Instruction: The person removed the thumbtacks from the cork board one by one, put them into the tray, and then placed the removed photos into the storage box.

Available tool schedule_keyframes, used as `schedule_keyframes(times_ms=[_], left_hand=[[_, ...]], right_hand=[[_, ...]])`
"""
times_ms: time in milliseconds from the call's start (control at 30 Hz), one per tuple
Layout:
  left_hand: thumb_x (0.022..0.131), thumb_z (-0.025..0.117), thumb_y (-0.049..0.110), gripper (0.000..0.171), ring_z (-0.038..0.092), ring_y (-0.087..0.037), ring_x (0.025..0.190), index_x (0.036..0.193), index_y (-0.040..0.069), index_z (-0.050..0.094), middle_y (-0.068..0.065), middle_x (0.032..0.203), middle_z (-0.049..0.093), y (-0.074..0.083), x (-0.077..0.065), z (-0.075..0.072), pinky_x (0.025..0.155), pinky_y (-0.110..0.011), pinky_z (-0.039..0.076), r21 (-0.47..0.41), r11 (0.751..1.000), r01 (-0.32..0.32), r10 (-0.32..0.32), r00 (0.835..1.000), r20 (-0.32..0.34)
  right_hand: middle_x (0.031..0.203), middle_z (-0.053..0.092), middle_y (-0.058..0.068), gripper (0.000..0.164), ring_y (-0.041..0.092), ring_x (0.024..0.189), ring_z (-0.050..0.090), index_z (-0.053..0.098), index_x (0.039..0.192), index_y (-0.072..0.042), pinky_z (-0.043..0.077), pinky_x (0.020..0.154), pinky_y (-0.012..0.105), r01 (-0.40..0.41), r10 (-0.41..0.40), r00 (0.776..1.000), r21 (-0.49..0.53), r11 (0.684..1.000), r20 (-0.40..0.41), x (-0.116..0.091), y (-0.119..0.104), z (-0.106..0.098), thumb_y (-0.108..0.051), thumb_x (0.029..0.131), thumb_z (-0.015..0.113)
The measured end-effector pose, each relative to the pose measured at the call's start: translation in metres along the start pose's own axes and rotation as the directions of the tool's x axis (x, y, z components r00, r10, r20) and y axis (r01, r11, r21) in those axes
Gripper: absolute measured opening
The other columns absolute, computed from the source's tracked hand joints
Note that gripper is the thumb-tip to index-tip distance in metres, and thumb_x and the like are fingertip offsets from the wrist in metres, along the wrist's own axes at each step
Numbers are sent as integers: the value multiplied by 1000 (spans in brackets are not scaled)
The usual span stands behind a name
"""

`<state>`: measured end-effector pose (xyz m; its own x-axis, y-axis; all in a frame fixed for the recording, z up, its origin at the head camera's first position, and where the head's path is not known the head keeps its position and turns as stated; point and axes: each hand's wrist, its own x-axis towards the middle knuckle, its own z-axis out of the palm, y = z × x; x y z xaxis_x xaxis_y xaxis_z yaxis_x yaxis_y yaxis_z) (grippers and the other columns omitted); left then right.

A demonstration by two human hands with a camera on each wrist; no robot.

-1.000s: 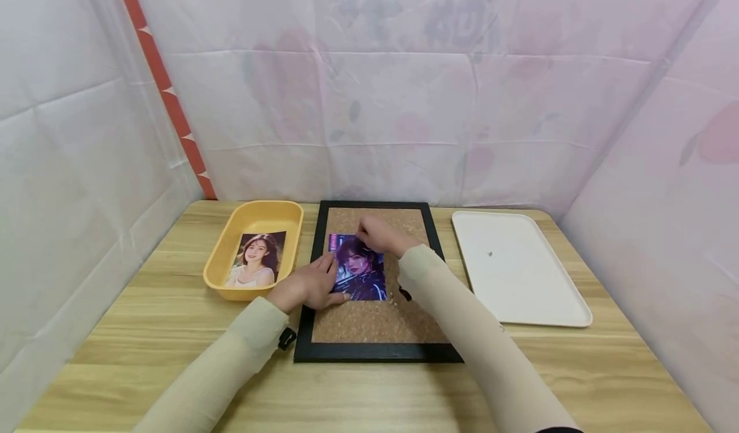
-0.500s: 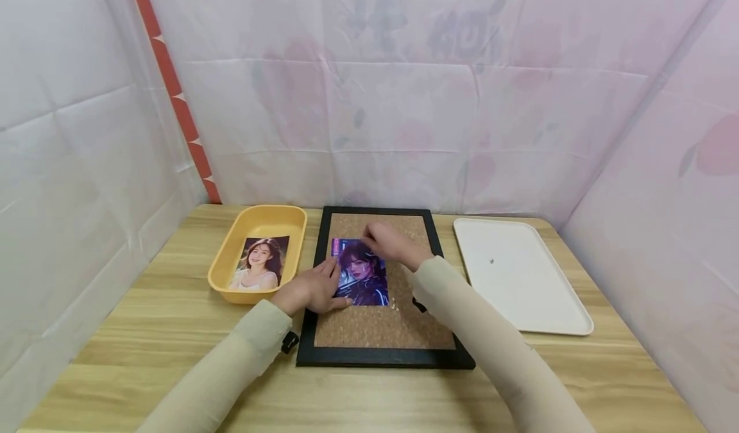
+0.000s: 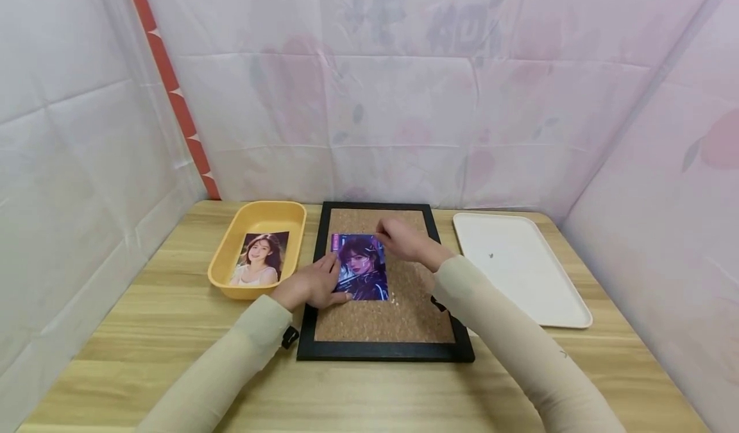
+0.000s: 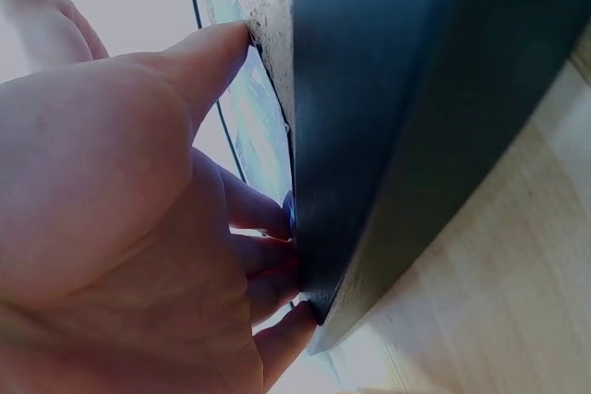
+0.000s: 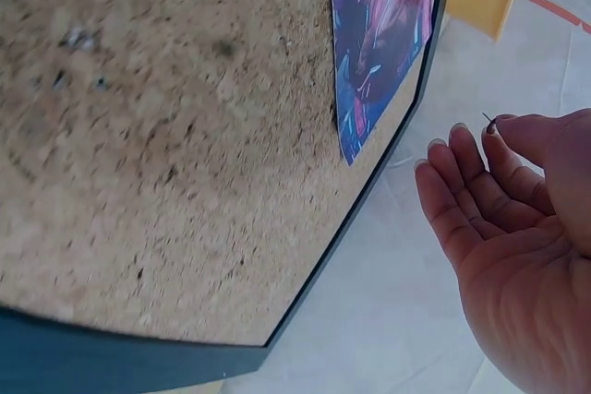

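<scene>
A purple-blue picture of a figure (image 3: 362, 269) lies on a cork board (image 3: 381, 324) with a black frame. My left hand (image 3: 316, 284) rests along the picture's left side, its fingers fairly straight, the thumb at the lower left. In the left wrist view, the thumb of that hand (image 4: 120, 163) touches the board's surface near the picture's edge. Near the picture's top right corner, my right hand (image 3: 403, 239) pinches a thumbtack (image 5: 490, 124) between thumb and index finger. The tack's thin point sticks out past the fingertips, while its head is mostly hidden.
Left of the board stands a yellow bin (image 3: 219, 272) with a portrait photo (image 3: 261, 260) in it. A white tray (image 3: 525, 285) on the right carries a small dark piece (image 3: 491, 255). Fabric walls (image 3: 398, 112) close off the table's (image 3: 150, 317) back and sides.
My right hand has moved right along the picture's top, from its upper middle to the top right corner. The left hand stays on the picture's left side.
</scene>
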<state>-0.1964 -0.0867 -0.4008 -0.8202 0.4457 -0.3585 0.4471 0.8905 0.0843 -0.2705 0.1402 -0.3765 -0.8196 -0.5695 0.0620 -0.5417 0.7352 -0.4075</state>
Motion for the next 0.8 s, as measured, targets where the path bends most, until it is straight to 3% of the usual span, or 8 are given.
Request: schedule_keyframes(times_ms=[267,633,800], left_hand=[[104,49,55,87,15,-36,156,158,-8,24,-25,168,14,1,-1,-2,125,-44,21,12,1000,-4,4,1000,2],[104,49,54,86,15,-36,156,159,-8,24,-24,169,14,1,1,-1,125,-43,20,16,1000,6,-6,1000,2],[104,49,56,88,12,-36,157,159,-7,22,-24,169,11,-3,7,5,126,-43,18,20,1000,2,-2,1000,5]], right_hand=[[86,63,6,16,16,72,55,66,106,2,48,67,32,-13,13,1000,-8,1000,2,-9,4,-10,-9,106,55],[79,61,5,12,14,66,51,66,100,2,47,63,31,44,-45,997,-27,999,-59,-27,12,-20,-6,104,57],[78,60,5,13,14,65,50,65,96,1,46,62,30,27,-30,997,-38,999,-66,-34,18,-24,-5,104,57]])
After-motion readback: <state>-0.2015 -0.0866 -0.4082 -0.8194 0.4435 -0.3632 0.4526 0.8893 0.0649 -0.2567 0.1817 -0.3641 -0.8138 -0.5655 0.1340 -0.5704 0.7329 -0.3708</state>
